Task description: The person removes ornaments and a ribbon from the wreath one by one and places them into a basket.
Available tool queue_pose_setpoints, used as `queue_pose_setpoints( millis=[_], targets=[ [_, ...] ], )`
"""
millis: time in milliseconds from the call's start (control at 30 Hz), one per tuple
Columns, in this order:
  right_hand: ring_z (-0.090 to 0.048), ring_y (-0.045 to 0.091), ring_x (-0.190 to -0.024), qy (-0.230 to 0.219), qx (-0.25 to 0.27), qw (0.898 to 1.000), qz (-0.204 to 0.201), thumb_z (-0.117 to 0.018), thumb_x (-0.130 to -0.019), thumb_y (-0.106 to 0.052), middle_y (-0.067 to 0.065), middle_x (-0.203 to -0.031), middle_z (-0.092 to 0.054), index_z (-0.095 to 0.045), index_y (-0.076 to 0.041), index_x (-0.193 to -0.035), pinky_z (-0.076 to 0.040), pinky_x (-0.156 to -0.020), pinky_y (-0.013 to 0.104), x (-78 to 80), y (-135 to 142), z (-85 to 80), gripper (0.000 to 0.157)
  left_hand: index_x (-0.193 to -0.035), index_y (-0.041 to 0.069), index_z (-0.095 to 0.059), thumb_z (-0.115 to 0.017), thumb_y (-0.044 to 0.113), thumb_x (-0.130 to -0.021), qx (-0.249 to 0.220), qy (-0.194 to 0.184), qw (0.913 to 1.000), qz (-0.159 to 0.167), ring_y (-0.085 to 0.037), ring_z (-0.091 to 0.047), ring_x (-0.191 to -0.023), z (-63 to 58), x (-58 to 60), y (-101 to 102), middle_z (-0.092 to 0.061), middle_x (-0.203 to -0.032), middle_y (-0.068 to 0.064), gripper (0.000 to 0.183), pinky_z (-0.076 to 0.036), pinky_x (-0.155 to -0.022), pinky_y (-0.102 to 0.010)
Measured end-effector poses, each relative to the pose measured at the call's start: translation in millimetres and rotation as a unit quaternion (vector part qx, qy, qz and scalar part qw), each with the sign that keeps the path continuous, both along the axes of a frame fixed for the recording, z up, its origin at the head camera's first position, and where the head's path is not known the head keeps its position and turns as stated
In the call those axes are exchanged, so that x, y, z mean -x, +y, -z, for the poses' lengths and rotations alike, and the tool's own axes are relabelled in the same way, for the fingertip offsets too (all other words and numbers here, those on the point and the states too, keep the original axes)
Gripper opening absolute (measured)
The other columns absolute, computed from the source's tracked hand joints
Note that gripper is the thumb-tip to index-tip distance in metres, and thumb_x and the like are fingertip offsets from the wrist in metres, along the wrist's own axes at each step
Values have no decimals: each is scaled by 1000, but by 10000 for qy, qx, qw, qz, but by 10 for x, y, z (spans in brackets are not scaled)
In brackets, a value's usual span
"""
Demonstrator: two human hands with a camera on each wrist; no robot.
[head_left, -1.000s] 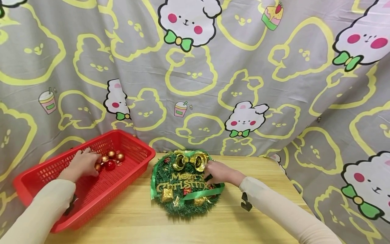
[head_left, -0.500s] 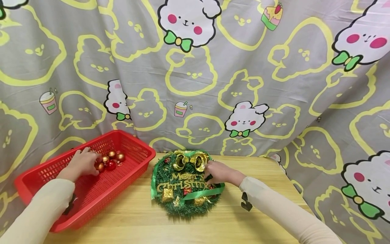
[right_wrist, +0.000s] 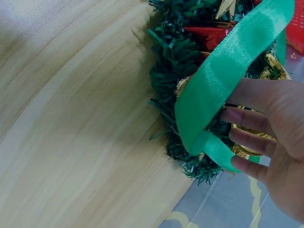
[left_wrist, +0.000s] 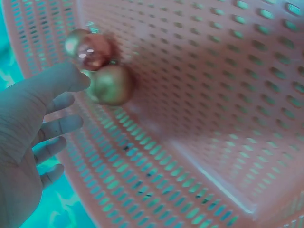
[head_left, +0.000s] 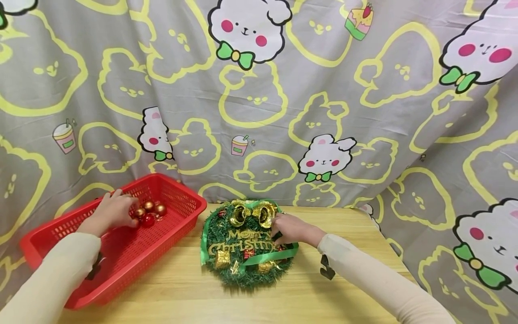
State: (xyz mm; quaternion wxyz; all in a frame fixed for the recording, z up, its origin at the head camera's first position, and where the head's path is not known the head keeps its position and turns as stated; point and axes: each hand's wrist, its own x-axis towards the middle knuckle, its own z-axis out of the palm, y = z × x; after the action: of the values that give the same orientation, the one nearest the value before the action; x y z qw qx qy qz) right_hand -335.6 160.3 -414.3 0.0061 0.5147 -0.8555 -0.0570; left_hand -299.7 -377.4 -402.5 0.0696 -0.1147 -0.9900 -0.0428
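Inside the red plastic basket [head_left: 133, 256], my left hand [head_left: 114, 210] hovers over its far side with the fingers spread and nothing between them. Close to its thumb and index finger sit gold baubles [left_wrist: 111, 84] and a shiny red bauble [left_wrist: 95, 51]. My right hand [head_left: 292, 229] is at the right side of a green tinsel wreath [head_left: 247, 279] lying on the table. Its thumb goes behind a green ribbon [right_wrist: 209, 85] in the right wrist view, so I cannot tell whether it pinches anything. Gold lettering [head_left: 244, 240] and gold bells [head_left: 265, 216] decorate the wreath.
The wooden table [head_left: 344, 297] carries the basket at left and the wreath at centre. A grey patterned curtain [head_left: 259, 112] hangs right behind the table and along its right side. The basket's perforated walls [left_wrist: 142, 166] rise around the baubles.
My left hand has lifted slightly and shifted a little right, now covering a gold bauble at the left of the group in the head view. The right hand and wreath stay put.
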Motion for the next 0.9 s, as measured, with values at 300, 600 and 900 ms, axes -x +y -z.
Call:
queue_pose_setpoints(
  millis=[300, 600, 900],
  targets=[
    [-62, 17, -95, 76, 37, 9999, -87, -84, -83, -30, -2, -99, -76, -82, -14, -102, -52, -85, 31, 3, -29, 5, 25, -100, 7, -74, -88, 24, -69, -76, 359, 9992, 153, -34, -46, -94, -387, 62, 273, -69, -98, -13, 38, -34, -74, -47],
    [-62, 16, -90, 202, 148, 9993, -270, -87, -80, -28, 0, -96, -74, -83, -12, -100, -51, -82, 28, -57, 7, 7, 25, -107, 6, -74, -85, 25, -73, 27, 1038, 9934, 489, -35, -47, -102, -865, 126, 807, -70, -106, -14, 41, -37, -83, -56],
    [-61, 17, -93, 152, 113, 9998, -75, -85, -82, -29, -1, -98, -75, -82, -12, -102, -52, -81, 28, -65, 15, -14, 26, -105, 9, -73, -85, 24, -76, -318, 1519, 9811, 1153, -33, -50, -101, -1191, 137, 1372, -69, -102, -10, 35, -38, -83, -52]
  ],
)
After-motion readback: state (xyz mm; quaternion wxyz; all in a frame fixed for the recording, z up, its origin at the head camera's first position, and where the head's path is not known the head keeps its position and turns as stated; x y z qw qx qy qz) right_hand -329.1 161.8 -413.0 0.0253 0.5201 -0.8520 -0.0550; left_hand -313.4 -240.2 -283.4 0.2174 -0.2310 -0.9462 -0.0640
